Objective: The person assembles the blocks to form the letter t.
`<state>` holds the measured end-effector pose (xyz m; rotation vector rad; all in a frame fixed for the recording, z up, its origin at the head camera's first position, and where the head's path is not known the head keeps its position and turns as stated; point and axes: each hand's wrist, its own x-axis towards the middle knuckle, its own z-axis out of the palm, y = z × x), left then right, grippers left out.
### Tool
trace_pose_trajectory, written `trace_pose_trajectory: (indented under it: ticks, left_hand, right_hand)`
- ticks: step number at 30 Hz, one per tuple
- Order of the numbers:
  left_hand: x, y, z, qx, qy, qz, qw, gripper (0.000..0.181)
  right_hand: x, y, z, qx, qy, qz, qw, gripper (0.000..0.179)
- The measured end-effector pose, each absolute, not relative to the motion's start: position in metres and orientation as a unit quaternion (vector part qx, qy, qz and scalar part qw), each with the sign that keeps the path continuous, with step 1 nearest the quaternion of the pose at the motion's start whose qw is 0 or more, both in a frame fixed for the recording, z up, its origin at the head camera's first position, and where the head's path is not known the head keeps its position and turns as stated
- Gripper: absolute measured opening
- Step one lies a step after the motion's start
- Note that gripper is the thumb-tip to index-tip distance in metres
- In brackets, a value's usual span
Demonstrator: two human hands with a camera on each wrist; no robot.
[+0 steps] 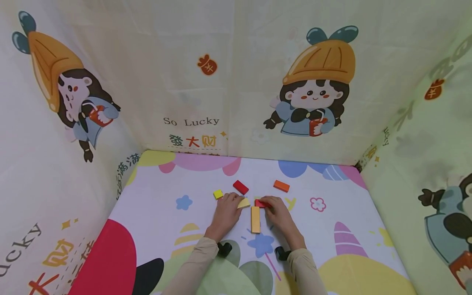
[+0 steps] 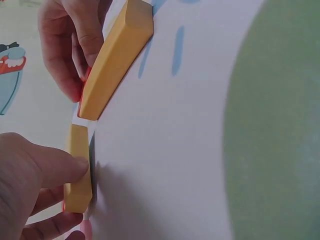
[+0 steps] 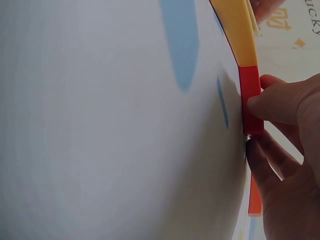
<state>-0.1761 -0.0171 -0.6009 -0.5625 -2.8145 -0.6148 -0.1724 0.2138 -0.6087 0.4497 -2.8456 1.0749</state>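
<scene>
Both forearms (image 1: 197, 266) extend from the near side; the left hand (image 1: 225, 213) and right hand (image 1: 279, 214) angle inward, thumbs (image 3: 281, 102) and fingers (image 2: 48, 228) pinching.

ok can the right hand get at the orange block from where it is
Probably yes: the orange block lies just beyond the right hand, with nothing visible between them. The hand would likely need to let go of the red block it holds first.

2 red blks (image 1: 241, 187) (image 1: 259, 203), 2 tan-yel. blks (image 1: 255, 219) (image 1: 243, 203), 1 orange blk (image 1: 281, 186), 1 bright-yel. blk (image 1: 218, 194) (6 tot.).
</scene>
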Motion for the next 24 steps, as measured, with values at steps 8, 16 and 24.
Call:
trace_pose_trajectory:
  ticks: [8, 16, 24]
  left_hand:
    - [-0.1776, -0.0139, -0.5979, -0.199, -0.954, -0.214, 0.07, 0.037]
    - [-0.1779, -0.0113, -0.5971, -0.213, -0.954, -0.2, 0.075, 0.037]
    - [-0.1798, -0.0076, -0.5986, -0.214, -0.953, -0.204, 0.071, 0.037]
  right_hand:
    - [-0.1711, 0.2136, -0.6084, 0.144, -0.924, 0.354, 0.034, 0.039]
    - [-0.1709, 0.213, -0.6086, 0.137, -0.923, 0.357, 0.032, 0.038]
    - [-0.1708, 0.2125, -0.6062, 0.133, -0.923, 0.36, 0.026, 0.038]
